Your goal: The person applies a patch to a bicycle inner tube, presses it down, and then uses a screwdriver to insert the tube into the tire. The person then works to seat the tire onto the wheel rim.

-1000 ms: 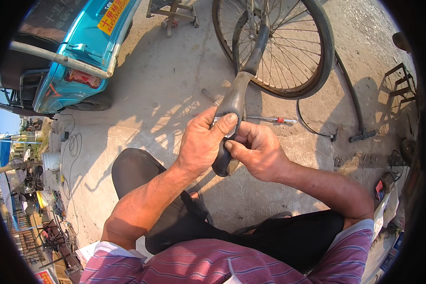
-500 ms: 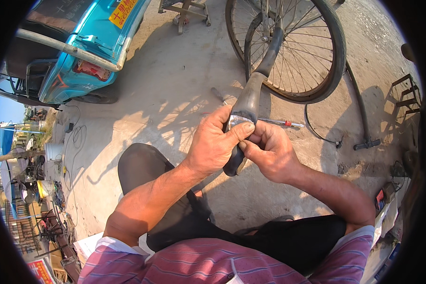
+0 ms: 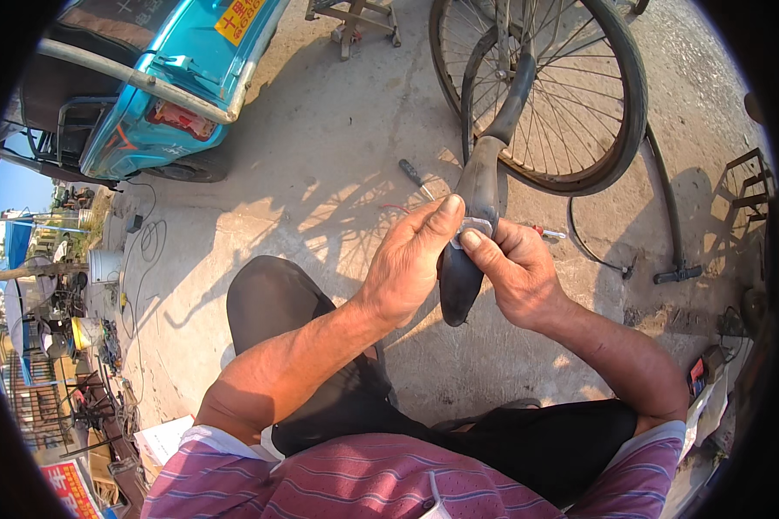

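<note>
Head view: Bare hands work a dark inner tube (image 3: 461,290) on the near side of an upright wheel (image 3: 634,86), from which the tube extends toward the person. The left hand (image 3: 415,255) grips the tube's left edge; the right hand (image 3: 524,268) clasps the other side, its thumb on a pale patch (image 3: 479,225). The patch appears to be in position, but fingers cover its edges, so whether it is fully stuck cannot be told. That stretch of tube lies outside the wheel, apparently not yet refitted.

A screwdriver (image 3: 409,169) lies left of the wheel; a red-collared tool (image 3: 550,233), partly hidden behind the right hand, lies on its near side. What looks like a pump (image 3: 666,195) runs along its right. A blue vehicle (image 3: 182,78) stands well to its left.
</note>
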Motion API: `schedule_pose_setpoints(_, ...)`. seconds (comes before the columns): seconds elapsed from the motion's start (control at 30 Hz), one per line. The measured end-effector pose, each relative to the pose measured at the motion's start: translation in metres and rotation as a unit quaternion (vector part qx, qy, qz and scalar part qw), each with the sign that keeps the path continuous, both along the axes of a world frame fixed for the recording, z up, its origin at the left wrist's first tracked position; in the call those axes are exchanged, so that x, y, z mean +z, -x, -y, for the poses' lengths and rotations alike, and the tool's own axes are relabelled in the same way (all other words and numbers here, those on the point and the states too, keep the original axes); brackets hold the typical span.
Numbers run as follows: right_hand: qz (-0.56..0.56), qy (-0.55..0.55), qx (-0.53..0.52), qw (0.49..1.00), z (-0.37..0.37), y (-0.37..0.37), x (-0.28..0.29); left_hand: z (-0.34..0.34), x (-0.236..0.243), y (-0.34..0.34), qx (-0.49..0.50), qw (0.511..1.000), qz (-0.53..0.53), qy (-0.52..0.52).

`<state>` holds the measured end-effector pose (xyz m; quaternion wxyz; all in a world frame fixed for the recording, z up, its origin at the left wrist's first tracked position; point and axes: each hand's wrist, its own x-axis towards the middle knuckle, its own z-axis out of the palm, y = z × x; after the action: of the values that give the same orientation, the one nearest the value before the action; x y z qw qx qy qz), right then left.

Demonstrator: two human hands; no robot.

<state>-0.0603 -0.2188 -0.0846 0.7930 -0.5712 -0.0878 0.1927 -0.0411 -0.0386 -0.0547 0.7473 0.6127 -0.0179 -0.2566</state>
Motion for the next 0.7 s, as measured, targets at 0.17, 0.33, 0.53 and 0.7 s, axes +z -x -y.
schedule_pose_setpoints(0.17, 0.033, 0.012, 0.003, 0.999, 0.0001, -0.0001, -0.0014, -0.0048, 0.0023, -0.0022, 0.009, 0.999, -0.046, 0.009)
schedule_pose_setpoints(0.33, 0.009, -0.02, 0.014, 1.0, 0.0022, -0.0004, -0.0052, -0.0008, -0.0011, 0.0016, -0.001, 0.999, 0.05, -0.004)
schedule_pose_setpoints(0.53, -0.015, -0.03, 0.054, 0.998, -0.0015, 0.0044, -0.0102, -0.0074, -0.0045, -0.0023, 0.005, 0.999, 0.039, -0.035)
schedule_pose_setpoints(0.7, 0.026, -0.047, 0.01, 0.999, -0.0029, 0.0076, -0.0077, -0.0065, -0.0058, -0.0017, 0.0, 0.999, 0.046, -0.006)
